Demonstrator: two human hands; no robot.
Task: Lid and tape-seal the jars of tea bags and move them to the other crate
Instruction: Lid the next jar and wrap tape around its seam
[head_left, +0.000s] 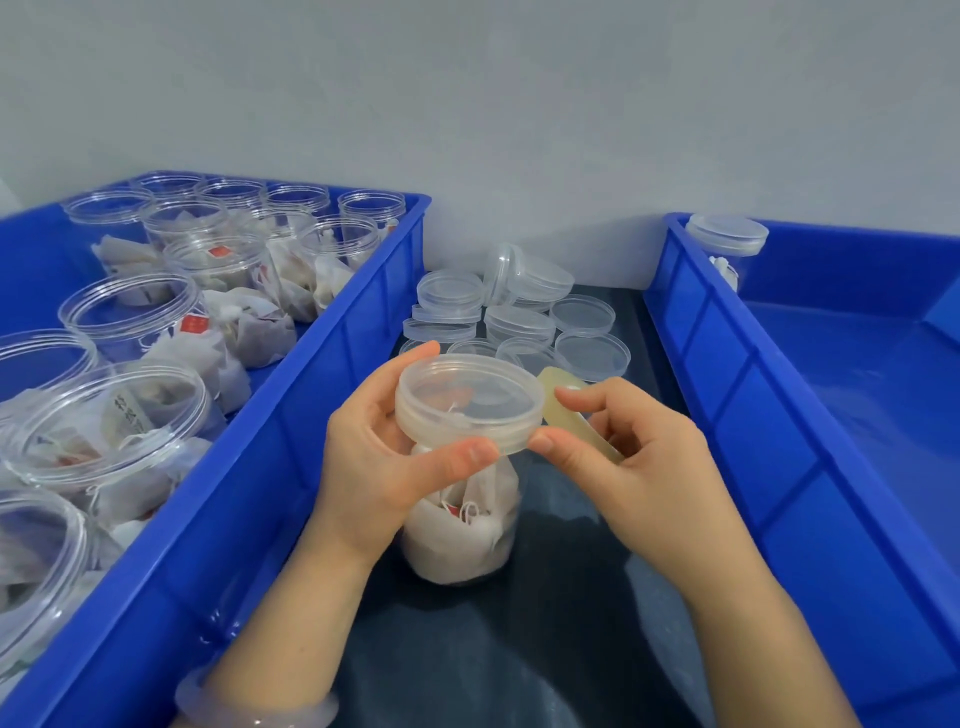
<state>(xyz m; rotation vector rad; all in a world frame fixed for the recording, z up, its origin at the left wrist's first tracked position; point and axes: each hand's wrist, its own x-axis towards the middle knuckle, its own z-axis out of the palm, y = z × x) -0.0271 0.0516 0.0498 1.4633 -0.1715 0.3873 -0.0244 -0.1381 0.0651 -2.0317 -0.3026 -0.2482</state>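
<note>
steadying the jar (462, 525) at centre frame with left grip (379, 457) clasped round its lid (467, 400), pinching yellowish tape (558, 402) in right grip (634, 457), risking a wrinkled, loose seal from any slip or tilt.

Narrow lane between two crates.
The left hand (374, 457), right hand (644, 462), jar (462, 525) and tape (558, 400) are blocking the middle of the strip (545, 654) between left crate (322, 395) and right crate (727, 395); lids (519, 319) are crowding its far end. Open jars (130, 312) are filling the left crate; the right crate's floor is lying mostly open.
</note>
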